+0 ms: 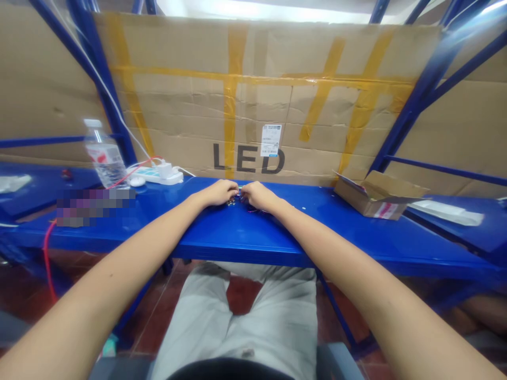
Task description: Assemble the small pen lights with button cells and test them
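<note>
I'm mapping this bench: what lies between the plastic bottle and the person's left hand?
The head view shows a power strip, a white adapter on it, a small round item and blue tabletop between the plastic bottle and left hand.

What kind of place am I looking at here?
Probably a workshop or storeroom: a blue bench with frame posts, a big taped cardboard sheet marked LED behind it, and a power strip on top.

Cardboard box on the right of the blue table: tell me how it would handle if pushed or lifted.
Pushed, the cardboard box would probably slide rather than tip, sitting low and wide on the table. Its splayed flaps look thin and would likely bend if gripped. Weight is uncertain: its contents are mostly hidden.
</note>
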`<state>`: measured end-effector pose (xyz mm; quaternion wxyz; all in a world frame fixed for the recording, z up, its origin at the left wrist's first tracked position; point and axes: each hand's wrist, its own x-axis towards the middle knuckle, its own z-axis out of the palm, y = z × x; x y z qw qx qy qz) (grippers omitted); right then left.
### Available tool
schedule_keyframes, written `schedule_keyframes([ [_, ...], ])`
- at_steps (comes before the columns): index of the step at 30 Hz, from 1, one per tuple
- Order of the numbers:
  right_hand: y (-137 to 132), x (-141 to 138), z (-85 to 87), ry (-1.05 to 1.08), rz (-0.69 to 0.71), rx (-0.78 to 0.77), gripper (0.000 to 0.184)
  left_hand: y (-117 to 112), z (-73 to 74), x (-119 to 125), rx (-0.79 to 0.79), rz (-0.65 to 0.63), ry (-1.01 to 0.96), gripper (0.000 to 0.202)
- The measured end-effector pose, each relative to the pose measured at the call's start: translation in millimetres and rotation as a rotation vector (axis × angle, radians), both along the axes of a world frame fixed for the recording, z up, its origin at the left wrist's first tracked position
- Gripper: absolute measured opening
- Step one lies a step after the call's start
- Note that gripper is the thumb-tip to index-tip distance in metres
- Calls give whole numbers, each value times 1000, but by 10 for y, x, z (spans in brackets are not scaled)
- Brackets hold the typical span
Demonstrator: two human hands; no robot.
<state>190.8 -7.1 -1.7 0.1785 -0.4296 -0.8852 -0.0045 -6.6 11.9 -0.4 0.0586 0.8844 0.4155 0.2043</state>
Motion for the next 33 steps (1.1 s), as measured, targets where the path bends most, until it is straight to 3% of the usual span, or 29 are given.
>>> schedule_keyframes([
  [12, 16, -9, -12, -61, -2, 58, 18, 16, 23, 5, 21, -13, 50, 27],
  [22, 44, 187, 98, 361, -26, 115, 23, 72, 57, -79, -2, -17, -324, 23],
  [28, -3, 196, 129, 363, 2, 58, 16, 4, 59, 4, -6, -20, -490, 19],
  [33, -27, 161, 132, 363, 93, 18, 14, -43, 46, 109, -61, -171, -622, 26],
])
